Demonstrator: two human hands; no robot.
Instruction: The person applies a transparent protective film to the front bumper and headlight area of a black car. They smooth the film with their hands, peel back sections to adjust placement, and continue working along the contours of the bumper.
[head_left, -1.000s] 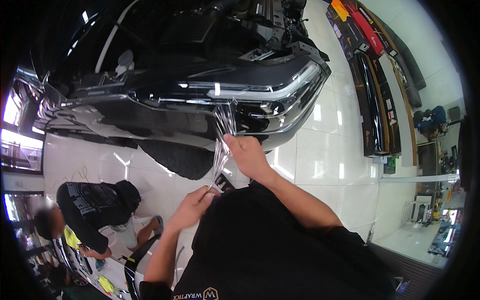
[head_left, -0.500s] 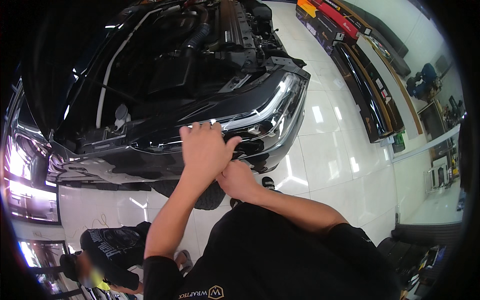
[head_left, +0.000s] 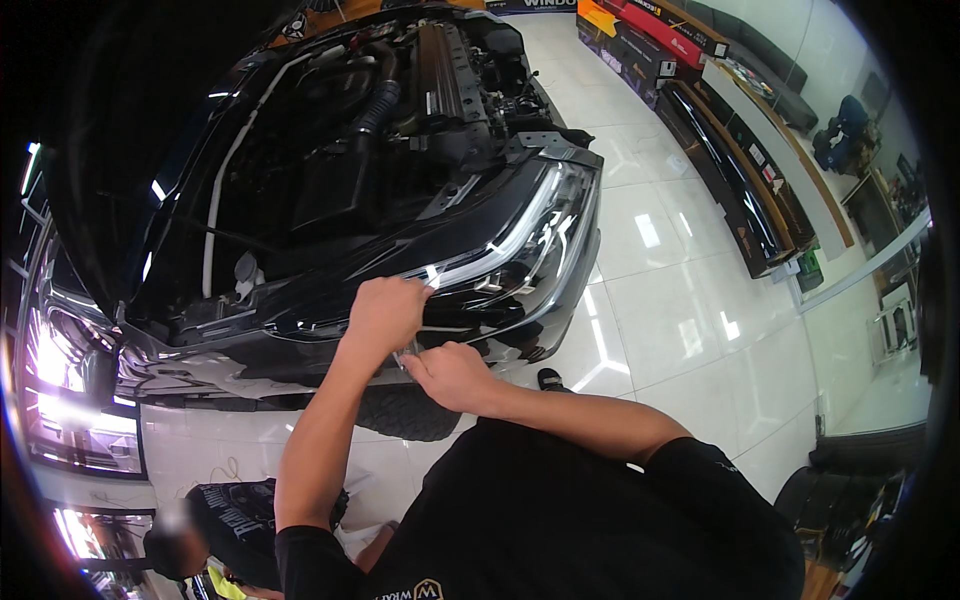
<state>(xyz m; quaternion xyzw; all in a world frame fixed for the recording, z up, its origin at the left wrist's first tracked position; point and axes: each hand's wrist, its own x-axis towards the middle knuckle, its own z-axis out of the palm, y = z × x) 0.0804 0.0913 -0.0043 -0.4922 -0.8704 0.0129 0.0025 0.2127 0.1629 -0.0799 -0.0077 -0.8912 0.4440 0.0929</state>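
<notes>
The left hand (head_left: 385, 312) presses fingertips onto the headlight (head_left: 520, 250) top edge; the right hand (head_left: 445, 372) pinches a thin clear film strip (head_left: 408, 352) below. Uneven pulling could likely crease the film or trap bubbles against the lens.

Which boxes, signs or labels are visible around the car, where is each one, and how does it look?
Long flat boxes: in a row on the floor at the upper right, red, orange and black.
Small green sign: on the floor at the near end of the dark display row, upright.
Shirt logo: on the person's black shirt, bottom edge, pale print.
No screens show.
</notes>
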